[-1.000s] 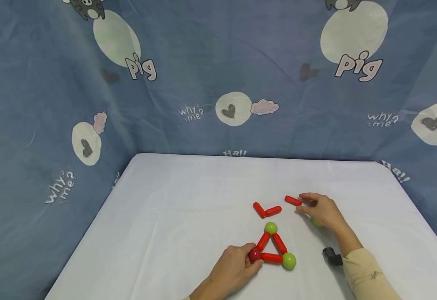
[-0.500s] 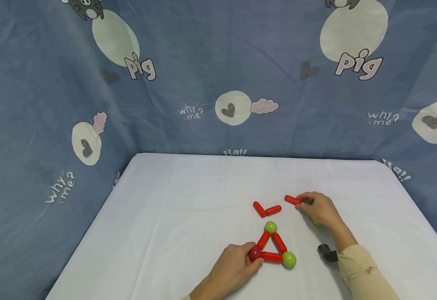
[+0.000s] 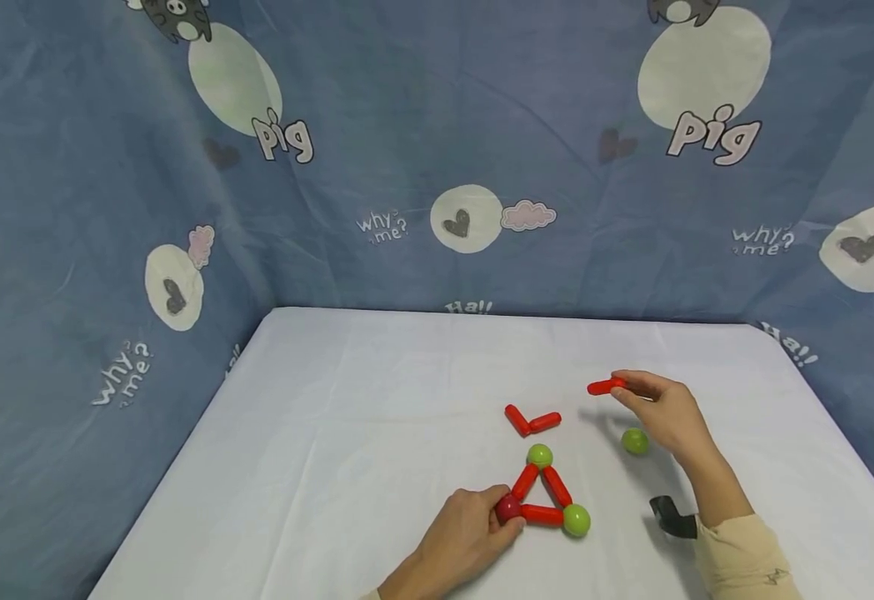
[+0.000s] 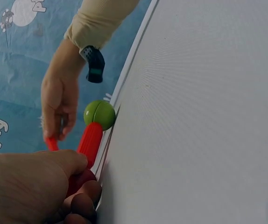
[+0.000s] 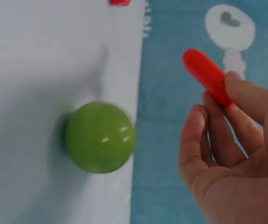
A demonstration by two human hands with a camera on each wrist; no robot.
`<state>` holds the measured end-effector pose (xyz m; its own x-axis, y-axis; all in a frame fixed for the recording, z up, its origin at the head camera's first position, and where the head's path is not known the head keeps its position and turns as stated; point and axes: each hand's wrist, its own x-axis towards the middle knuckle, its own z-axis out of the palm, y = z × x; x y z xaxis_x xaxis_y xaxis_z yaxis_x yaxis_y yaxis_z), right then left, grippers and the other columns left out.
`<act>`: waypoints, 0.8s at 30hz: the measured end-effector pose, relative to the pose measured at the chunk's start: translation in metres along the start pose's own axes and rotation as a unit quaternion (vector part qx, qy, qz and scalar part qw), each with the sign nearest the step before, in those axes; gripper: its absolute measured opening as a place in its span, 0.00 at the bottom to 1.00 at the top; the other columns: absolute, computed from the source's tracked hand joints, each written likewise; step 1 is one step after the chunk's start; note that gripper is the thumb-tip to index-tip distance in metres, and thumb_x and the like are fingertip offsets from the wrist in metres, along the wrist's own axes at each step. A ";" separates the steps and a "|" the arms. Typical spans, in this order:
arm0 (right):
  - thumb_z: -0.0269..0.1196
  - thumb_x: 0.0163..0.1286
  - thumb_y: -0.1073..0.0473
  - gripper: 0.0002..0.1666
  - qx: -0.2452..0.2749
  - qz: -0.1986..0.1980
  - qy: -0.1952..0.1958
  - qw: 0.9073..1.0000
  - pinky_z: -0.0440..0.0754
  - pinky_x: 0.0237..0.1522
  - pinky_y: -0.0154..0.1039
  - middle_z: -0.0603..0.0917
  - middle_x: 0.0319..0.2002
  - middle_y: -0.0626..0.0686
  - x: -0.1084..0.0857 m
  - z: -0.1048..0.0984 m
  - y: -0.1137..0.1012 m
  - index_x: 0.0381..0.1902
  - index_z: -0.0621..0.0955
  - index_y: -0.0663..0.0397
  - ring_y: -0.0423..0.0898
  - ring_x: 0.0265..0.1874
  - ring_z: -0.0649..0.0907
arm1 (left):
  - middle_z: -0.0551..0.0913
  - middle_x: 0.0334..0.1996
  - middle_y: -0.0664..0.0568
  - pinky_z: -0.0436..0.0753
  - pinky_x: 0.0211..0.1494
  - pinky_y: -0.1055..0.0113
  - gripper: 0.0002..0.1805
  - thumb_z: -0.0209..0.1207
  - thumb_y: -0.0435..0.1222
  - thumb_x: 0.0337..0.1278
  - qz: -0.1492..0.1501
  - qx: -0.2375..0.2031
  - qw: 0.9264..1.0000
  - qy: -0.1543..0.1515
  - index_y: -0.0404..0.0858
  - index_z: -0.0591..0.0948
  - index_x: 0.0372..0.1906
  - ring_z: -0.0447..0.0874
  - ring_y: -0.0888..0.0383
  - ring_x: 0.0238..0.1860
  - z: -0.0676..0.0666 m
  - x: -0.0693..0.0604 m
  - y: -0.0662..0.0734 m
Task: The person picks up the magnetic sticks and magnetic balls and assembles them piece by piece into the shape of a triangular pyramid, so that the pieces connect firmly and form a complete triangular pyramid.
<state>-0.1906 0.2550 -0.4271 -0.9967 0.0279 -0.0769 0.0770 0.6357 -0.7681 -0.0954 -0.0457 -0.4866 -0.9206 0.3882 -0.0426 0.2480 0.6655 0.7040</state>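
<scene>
Between thumb and fingers, my right hand (image 3: 665, 412) pinches a short red rod (image 3: 605, 387) by one end, lifted above the table. The same red rod (image 5: 208, 77) points away from the fingertips in the right wrist view. My left hand (image 3: 466, 533) grips a dark red ball (image 3: 509, 508) at the left corner of a flat triangle. Red rods (image 3: 543, 515) form the triangle's sides, and green balls (image 3: 576, 520) sit at its other two corners. In the left wrist view, the left hand (image 4: 36, 184) partly hides the red ball.
Beyond the triangle, two red rods (image 3: 545, 422) lie in a V on the white table (image 3: 377, 375). A loose green ball (image 3: 635, 441) rests below the right hand. A black wrist camera (image 3: 672, 518) is strapped at the right sleeve. Patterned blue cloth (image 3: 377, 150) hangs behind the table.
My right hand has taken hold of the single red rod and raised it off the table, moving slightly right and uncovering the green ball. The left hand keeps its grip in place.
</scene>
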 end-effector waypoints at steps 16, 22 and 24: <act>0.69 0.70 0.59 0.20 -0.056 -0.129 0.075 0.987 0.84 0.41 0.35 0.90 0.48 0.49 -0.045 0.021 -0.035 0.59 0.86 0.47 0.48 0.45 0.84 | 0.69 0.12 0.64 0.63 0.19 0.75 0.12 0.67 0.45 0.63 -0.031 -0.005 0.999 -0.013 0.43 0.86 0.45 0.65 0.68 0.15 0.000 -0.001 0.002; 0.71 0.65 0.62 0.21 -0.082 -0.180 0.073 0.978 0.86 0.46 0.45 0.90 0.46 0.45 -0.049 0.036 -0.042 0.56 0.87 0.47 0.48 0.48 0.87 | 0.69 0.12 0.63 0.63 0.18 0.74 0.11 0.68 0.44 0.63 -0.027 -0.003 1.000 -0.014 0.42 0.86 0.44 0.65 0.68 0.15 -0.001 0.000 0.002; 0.72 0.65 0.62 0.21 -0.084 -0.189 0.063 0.976 0.87 0.46 0.46 0.90 0.45 0.46 -0.049 0.042 -0.043 0.56 0.87 0.48 0.48 0.47 0.87 | 0.70 0.13 0.63 0.64 0.18 0.74 0.12 0.68 0.45 0.63 -0.025 -0.004 1.000 -0.015 0.42 0.86 0.45 0.65 0.68 0.15 -0.001 0.000 0.002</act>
<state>-0.1441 0.1939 -0.4173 -0.9492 -0.1463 0.2787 -0.2927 0.7360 -0.6104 -0.0952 -0.0453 -0.4848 -0.9226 0.3728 -0.0989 0.1992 0.6801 0.7055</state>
